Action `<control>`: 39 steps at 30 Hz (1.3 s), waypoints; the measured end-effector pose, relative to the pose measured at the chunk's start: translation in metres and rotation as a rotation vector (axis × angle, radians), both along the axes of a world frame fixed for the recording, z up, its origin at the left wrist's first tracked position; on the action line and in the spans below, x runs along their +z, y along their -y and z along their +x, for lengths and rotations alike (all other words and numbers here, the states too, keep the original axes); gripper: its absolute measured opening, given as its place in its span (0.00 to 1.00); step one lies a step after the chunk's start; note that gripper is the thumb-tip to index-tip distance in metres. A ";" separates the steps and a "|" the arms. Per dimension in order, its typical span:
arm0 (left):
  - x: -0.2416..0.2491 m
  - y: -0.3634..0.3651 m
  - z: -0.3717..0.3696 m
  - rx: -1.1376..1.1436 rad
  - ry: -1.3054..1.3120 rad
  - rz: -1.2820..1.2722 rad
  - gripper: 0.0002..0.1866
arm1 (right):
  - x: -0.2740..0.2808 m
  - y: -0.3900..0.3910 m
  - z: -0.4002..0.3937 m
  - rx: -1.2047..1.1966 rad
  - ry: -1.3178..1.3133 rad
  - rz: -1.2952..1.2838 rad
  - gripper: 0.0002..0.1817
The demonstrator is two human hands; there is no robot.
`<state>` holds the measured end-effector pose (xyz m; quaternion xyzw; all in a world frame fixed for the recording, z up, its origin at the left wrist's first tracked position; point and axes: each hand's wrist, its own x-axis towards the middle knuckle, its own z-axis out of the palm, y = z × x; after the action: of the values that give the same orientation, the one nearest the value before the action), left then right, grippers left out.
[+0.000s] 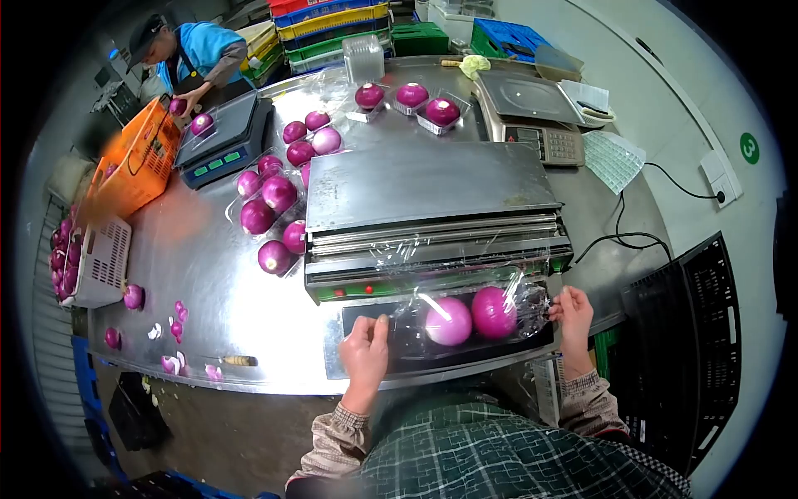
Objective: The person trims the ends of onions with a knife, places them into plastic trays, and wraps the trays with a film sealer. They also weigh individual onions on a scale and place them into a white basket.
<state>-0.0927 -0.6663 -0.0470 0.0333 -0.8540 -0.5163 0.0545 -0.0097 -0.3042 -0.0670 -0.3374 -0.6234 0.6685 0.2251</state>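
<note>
Two peeled red onions [449,321] sit side by side at the front of the wrapping machine [428,187], over its dark front plate [357,323]. Clear plastic film [407,320] lies over them and stretches up to the machine's front. At the film's left edge is my left hand [364,353], its fingers pinched together on the film. On the other side, my right hand [572,316] pinches a bunched end of the same film. Whether a tray lies under these onions is hard to make out through the shine.
Packed red onions [279,194] stand left of the machine, others behind it. A scale [528,116] is back right, another [223,141] back left. A knife [239,361] and peelings lie front left. A co-worker [195,62] handles an onion beside an orange crate [137,158]. Black crates [690,333] stand right.
</note>
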 end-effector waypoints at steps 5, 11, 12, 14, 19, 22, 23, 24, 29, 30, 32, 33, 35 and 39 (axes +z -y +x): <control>-0.009 0.023 -0.003 0.073 0.072 0.119 0.13 | 0.030 0.038 0.011 -0.139 -0.023 0.402 0.11; -0.019 0.077 -0.002 0.306 0.109 0.176 0.16 | 0.098 0.126 0.016 0.664 -0.263 0.348 0.08; -0.016 0.083 0.003 0.350 0.102 0.210 0.18 | 0.104 0.138 0.010 0.819 -0.191 0.325 0.06; -0.033 0.117 0.009 0.426 0.050 -0.051 0.14 | 0.114 0.165 -0.002 1.035 -0.108 0.281 0.02; -0.047 0.243 0.016 0.529 0.157 -0.641 0.11 | 0.104 0.197 -0.019 1.263 0.053 0.175 0.07; -0.081 0.304 0.009 0.406 0.061 -0.881 0.08 | 0.097 0.235 -0.035 1.422 0.127 0.132 0.07; -0.084 0.315 0.006 0.321 0.091 -0.838 0.08 | 0.092 0.254 -0.038 1.401 0.162 0.076 0.07; -0.087 0.322 0.000 0.236 0.117 -0.795 0.09 | 0.084 0.276 -0.043 1.377 0.194 0.021 0.06; -0.082 0.336 -0.023 0.061 -0.152 -0.546 0.21 | 0.010 0.427 -0.081 1.242 0.067 0.340 0.14; -0.085 0.357 -0.032 0.063 -0.186 -0.531 0.23 | -0.002 0.458 -0.094 1.264 0.043 0.537 0.19; -0.091 0.412 -0.068 0.254 -0.187 -0.621 0.24 | -0.018 0.516 -0.123 1.251 -0.011 0.830 0.27; -0.092 0.442 -0.086 0.342 -0.181 -0.672 0.25 | -0.025 0.543 -0.136 1.222 -0.034 0.917 0.29; -0.085 0.496 -0.125 0.332 -0.249 -0.843 0.25 | -0.040 0.578 -0.153 1.182 0.005 1.018 0.31; -0.104 0.562 -0.136 0.010 -0.117 -1.013 0.21 | -0.063 0.596 -0.177 1.159 0.103 1.108 0.27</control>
<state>-0.2284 -1.2286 -0.1511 -0.0224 -0.9925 -0.0380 0.1141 -0.1871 -0.9005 -0.1299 0.1702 -0.9502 0.2558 -0.0519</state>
